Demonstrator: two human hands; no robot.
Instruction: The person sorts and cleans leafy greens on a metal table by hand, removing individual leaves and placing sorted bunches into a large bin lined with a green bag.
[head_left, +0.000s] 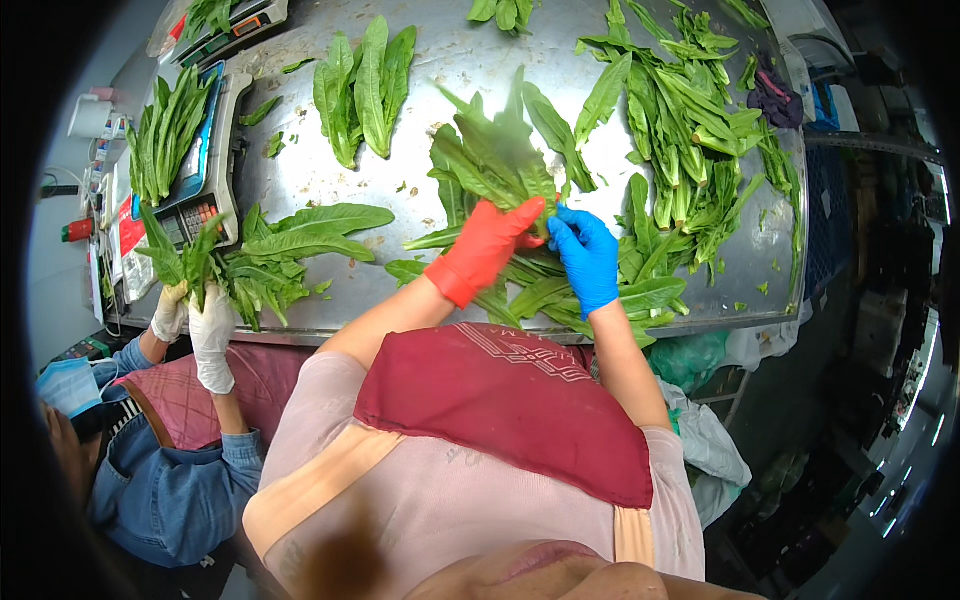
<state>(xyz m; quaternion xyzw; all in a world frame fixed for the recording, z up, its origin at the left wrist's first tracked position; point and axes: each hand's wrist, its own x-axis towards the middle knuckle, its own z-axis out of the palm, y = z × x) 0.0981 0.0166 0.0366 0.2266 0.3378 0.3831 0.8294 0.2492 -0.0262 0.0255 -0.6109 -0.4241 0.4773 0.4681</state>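
Note:
Over the near middle of the metal table, my left hand (487, 247) in a red glove grips a bunch of long leafy greens (502, 161), leaf tips pointing away from me and slightly blurred. My right hand (585, 255), gloved in blue, has its fingers curled around the stem end of that same bunch; its fingertips are partly hidden. Beneath both hands lie more loose leaves (540, 289), reaching over the table's near edge. Just beyond the bunch rests a separate leaf cluster (555, 135).
A large leaf pile (675, 127) covers the metal table's (360, 292) right side. Two small bunches (364, 90) lie farther back. At left, a digital scale (225, 161) carries greens (169, 135). A co-worker's white-gloved hands (210, 330) hold leaves beside it. A purple cloth (776, 94) sits far right.

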